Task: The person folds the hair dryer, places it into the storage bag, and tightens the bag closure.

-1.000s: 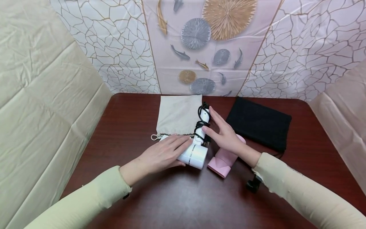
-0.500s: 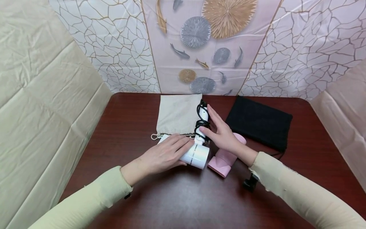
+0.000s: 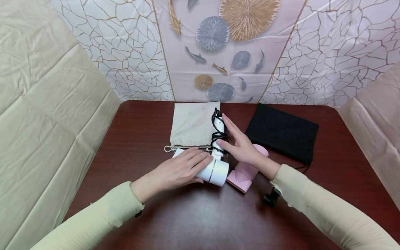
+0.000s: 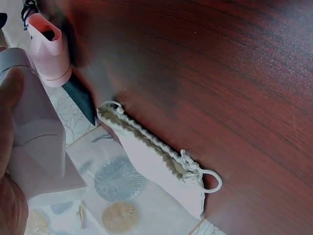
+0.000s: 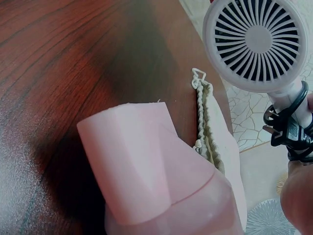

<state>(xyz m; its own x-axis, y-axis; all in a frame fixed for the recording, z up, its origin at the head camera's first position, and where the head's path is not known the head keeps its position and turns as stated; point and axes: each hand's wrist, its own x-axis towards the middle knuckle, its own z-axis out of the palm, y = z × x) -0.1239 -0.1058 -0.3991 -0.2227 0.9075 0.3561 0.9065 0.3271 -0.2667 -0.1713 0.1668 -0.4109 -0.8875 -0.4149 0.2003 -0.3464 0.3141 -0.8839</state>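
Note:
A white hair dryer (image 3: pixel 215 172) lies across the middle of the head view, its handle (image 3: pixel 217 152) pointing away and wrapped in black cord. My left hand (image 3: pixel 182 166) grips the barrel from the left, thumb on the near side. With fingers fairly straight, my right hand (image 3: pixel 242 146) touches the handle's right side, thumb over the cord. In the right wrist view the dryer's round slotted grille (image 5: pixel 258 39) faces the camera, and the plug (image 5: pixel 281 129) hangs by the handle. A beige drawstring bag (image 3: pixel 193 125) lies flat just behind the dryer.
A pink hair dryer (image 3: pixel 245 173) lies under my right forearm, its nozzle (image 5: pixel 127 161) close to that wrist's camera. Behind it, a black cloth bag (image 3: pixel 282 133) rests at the back right. Patterned sheets (image 3: pixel 212 69) hang beyond the dark wooden table (image 3: pixel 131 139).
The cord-wrapped handle has swung slightly left, my right hand moving with it. The dryer's grille end has shifted slightly right. My left hand keeps its grip on the barrel.

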